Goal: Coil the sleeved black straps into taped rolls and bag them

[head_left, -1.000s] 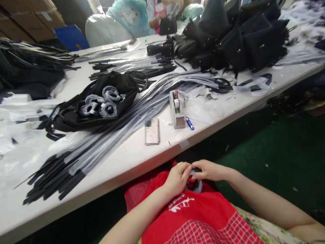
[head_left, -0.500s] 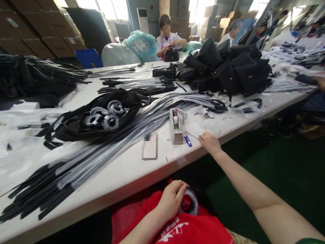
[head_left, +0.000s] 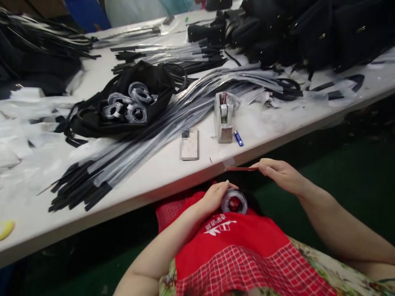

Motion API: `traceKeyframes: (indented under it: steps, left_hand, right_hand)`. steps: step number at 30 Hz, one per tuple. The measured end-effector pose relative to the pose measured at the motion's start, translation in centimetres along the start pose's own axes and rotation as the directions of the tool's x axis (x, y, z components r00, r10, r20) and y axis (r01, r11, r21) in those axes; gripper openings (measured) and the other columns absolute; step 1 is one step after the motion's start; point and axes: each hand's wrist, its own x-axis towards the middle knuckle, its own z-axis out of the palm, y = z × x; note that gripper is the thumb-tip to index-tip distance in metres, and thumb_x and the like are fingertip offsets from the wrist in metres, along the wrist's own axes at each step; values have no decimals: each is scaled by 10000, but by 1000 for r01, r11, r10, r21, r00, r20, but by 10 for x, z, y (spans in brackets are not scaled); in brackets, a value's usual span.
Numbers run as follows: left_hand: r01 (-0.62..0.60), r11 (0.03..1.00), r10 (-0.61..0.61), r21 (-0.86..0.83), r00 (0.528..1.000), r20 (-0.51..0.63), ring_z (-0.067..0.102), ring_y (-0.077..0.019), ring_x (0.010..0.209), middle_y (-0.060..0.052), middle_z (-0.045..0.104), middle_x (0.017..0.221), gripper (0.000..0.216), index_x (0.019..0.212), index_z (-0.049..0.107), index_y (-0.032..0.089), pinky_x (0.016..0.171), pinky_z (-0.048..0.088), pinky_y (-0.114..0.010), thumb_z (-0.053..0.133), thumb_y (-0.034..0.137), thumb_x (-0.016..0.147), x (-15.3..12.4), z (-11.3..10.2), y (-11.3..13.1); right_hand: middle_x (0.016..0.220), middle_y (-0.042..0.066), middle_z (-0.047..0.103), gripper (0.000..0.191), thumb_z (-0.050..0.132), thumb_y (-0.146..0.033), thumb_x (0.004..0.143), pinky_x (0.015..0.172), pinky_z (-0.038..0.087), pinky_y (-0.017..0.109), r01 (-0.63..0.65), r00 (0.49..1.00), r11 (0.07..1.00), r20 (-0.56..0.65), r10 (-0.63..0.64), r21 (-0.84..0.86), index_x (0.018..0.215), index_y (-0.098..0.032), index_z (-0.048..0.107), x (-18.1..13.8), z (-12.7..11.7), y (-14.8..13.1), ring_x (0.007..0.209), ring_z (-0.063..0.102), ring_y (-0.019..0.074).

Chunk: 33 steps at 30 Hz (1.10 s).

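Observation:
My left hand [head_left: 217, 195] is low over my lap, its fingers closed at the left side of a round coil of plastic-wrapped strap [head_left: 242, 203]. The coil rests on the red apron [head_left: 247, 230]; some of the fingertips are hidden. My right hand [head_left: 279, 172] is just off the table's front edge, thumb and fingers pinching one end of a thin, flat reddish-brown strip [head_left: 242, 168]. That strip points left towards the table edge; its exact kind cannot be made out. A tape dispenser [head_left: 224, 119] stands on the table beyond my hands, with a small blue packet [head_left: 238, 138] beside it.
A phone-sized, blurred-out flat object [head_left: 189, 146] lies left of the dispenser. Long plastic-sleeved black straps [head_left: 154, 135] cross the white table [head_left: 148, 181]. A black bag [head_left: 92, 117] holds several coils [head_left: 137, 113]. Black bags [head_left: 308, 37] are heaped at the back right.
My view has tipped down. My right hand has come off the tabletop, back towards me, and now shows the reddish-brown strip in its pinch. My left hand stays at the coil.

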Motion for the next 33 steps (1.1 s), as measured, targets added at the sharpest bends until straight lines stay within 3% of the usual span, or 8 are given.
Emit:
traceKeyframes:
  steps: [3,8,13,20,23,27,30,33]
  left_hand:
    - [62,996,-60,-66,998,33,597,-162,549,-39,670,647,633,1038,706,129,592,504,-301,465,688,865,1,1,-1]
    - [-58,995,60,80,998,-16,649,-194,770,-82,732,862,607,949,741,128,812,506,-328,451,657,888,3,-1,-4]
    - [-25,998,25,51,1000,-5,599,-147,562,-44,693,680,617,1016,716,133,631,509,-284,428,664,896,2,3,-6]
    - [-8,1000,8,-6,1000,19,576,-135,500,-6,636,607,555,1014,675,149,530,485,-257,463,646,889,-2,9,-2]
    - [-96,990,97,104,995,-6,630,-153,661,-39,694,766,472,963,696,148,665,516,-273,464,556,919,-1,7,-3]
    - [-155,948,170,278,985,-33,634,-178,850,-54,709,902,380,918,710,146,830,490,-294,431,402,940,2,1,-2]
    - [-152,925,175,347,984,-36,628,-171,837,-37,700,879,335,907,695,155,806,487,-283,463,397,926,-1,0,2]
    - [-156,924,172,349,985,-15,629,-154,744,-18,692,803,320,863,646,163,715,493,-263,590,478,865,-8,4,9]
  right_hand:
    - [794,41,677,376,583,-519,856,607,437,262,-86,992,996,87,87,-20,908,-189,755,-17,10,-9,701,603,167]
    - [694,6,688,199,625,-366,799,549,401,249,-144,966,964,180,185,-222,854,-197,716,-36,12,-23,602,597,149]
    - [665,-17,688,86,586,-277,762,565,361,280,-37,990,830,90,105,-557,774,-256,668,-47,17,-36,573,596,153]
    - [719,48,707,131,569,-345,829,565,321,305,50,986,702,147,79,-710,810,-233,635,-40,61,-33,622,621,192]
    - [780,58,722,126,583,-326,832,587,334,286,81,977,729,200,78,-680,830,-221,654,-26,71,-24,681,631,188]
    - [705,5,685,168,689,-387,752,559,330,254,42,954,888,284,101,-458,752,-222,654,-9,53,-12,640,586,156]
    - [598,-24,609,247,667,-437,775,507,325,233,-54,942,974,313,124,-222,718,-199,630,-2,38,-4,553,524,123]
    - [567,-30,581,248,650,-420,800,510,364,224,-120,956,992,266,127,-44,727,-185,619,1,41,4,539,519,115]
